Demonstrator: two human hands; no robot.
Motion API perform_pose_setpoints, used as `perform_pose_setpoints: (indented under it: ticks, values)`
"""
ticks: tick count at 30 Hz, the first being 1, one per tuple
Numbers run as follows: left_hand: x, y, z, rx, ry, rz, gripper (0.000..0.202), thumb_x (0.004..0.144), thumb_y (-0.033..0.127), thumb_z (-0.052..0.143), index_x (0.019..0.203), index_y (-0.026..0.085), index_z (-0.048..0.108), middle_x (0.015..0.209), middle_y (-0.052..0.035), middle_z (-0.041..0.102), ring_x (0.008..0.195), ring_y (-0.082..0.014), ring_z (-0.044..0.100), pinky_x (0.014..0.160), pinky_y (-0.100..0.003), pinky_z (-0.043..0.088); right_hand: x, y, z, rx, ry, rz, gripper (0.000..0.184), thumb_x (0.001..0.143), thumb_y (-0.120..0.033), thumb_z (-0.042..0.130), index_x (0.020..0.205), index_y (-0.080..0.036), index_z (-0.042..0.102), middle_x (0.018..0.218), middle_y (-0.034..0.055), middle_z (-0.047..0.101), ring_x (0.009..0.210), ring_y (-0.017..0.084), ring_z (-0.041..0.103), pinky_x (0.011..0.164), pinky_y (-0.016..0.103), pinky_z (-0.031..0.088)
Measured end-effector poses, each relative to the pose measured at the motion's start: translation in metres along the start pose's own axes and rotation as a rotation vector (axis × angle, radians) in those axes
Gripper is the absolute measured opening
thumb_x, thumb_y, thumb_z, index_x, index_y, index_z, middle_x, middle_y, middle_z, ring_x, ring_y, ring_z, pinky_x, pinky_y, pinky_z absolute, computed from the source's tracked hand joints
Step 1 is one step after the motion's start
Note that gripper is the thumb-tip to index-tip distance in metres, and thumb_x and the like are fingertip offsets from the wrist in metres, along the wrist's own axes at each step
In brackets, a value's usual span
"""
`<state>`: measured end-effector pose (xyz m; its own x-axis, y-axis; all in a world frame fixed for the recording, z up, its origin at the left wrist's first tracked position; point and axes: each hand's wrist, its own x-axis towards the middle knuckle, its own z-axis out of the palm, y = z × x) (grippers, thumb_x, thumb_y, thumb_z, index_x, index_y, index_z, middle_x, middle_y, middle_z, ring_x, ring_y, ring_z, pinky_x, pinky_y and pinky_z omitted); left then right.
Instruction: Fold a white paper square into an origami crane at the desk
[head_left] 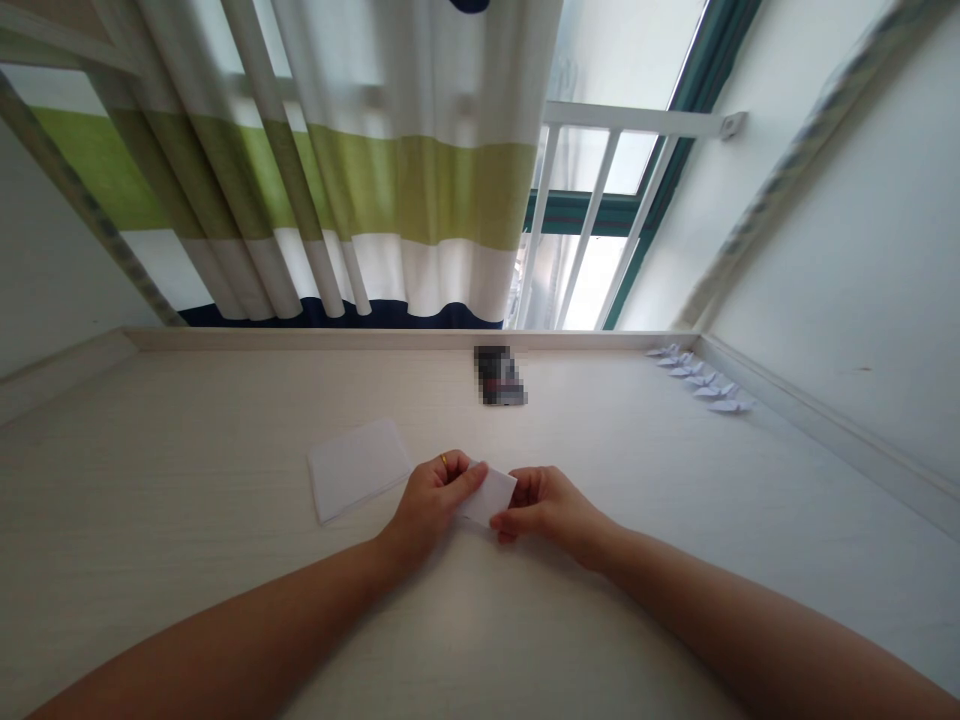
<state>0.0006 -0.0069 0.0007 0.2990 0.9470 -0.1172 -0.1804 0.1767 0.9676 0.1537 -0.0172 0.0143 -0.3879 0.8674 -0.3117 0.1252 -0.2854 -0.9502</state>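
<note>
Two pinches, left hand (427, 492) and right hand (553, 508), on paper (490, 492); beyond, illegibly pixelated item (500, 377).

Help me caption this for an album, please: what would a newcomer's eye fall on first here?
Probably the left hand and right hand, meeting near the middle of the pale surface over a small white piece of paper that both grip. Next, the curtain with its broad green band, hanging across the upper left and centre. Then the dark pixelated object just beyond the hands.
</note>
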Motion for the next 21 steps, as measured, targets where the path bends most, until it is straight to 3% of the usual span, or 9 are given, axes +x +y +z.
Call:
perform_pose_setpoints:
  ticks: [6, 14, 21]
  values:
    - [0.004, -0.0028, -0.0015, 0.025, 0.082, 0.033, 0.032, 0.069, 0.042, 0.057, 0.054, 0.014, 0.05, 0.043, 0.0054, 0.046, 0.04, -0.0064, 0.038, 0.041, -0.019, 0.029, -0.0021, -0.0026, 0.0036, 0.077, 0.008, 0.0, 0.01, 0.057, -0.016, 0.064, 0.062, -0.012, 0.056, 0.048, -0.0027, 0.057, 0.045, 0.008, 0.051, 0.05, 0.021, 0.039]
    - [0.0062, 0.0013, -0.0008, -0.113, 0.171, 0.002, 0.024, 0.062, 0.036, 0.063, 0.062, 0.013, 0.056, 0.054, 0.0026, 0.057, 0.049, -0.0095, 0.052, 0.054, -0.023, 0.043, 0.0016, 0.0006, -0.0011, 0.127, 0.173, -0.14, 0.012, 0.061, -0.017, 0.061, 0.07, -0.013, 0.054, 0.056, -0.0037, 0.054, 0.047, 0.006, 0.048, 0.05, 0.02, 0.04]
    - [0.0055, -0.0003, -0.0004, -0.101, 0.145, -0.012, 0.027, 0.066, 0.039, 0.059, 0.057, 0.015, 0.049, 0.049, 0.0049, 0.051, 0.045, -0.008, 0.046, 0.049, -0.021, 0.039, 0.001, 0.0004, -0.0021, 0.189, 0.1, -0.121, 0.022, 0.055, -0.014, 0.066, 0.069, -0.015, 0.049, 0.052, -0.0073, 0.048, 0.041, 0.005, 0.045, 0.042, 0.018, 0.038]
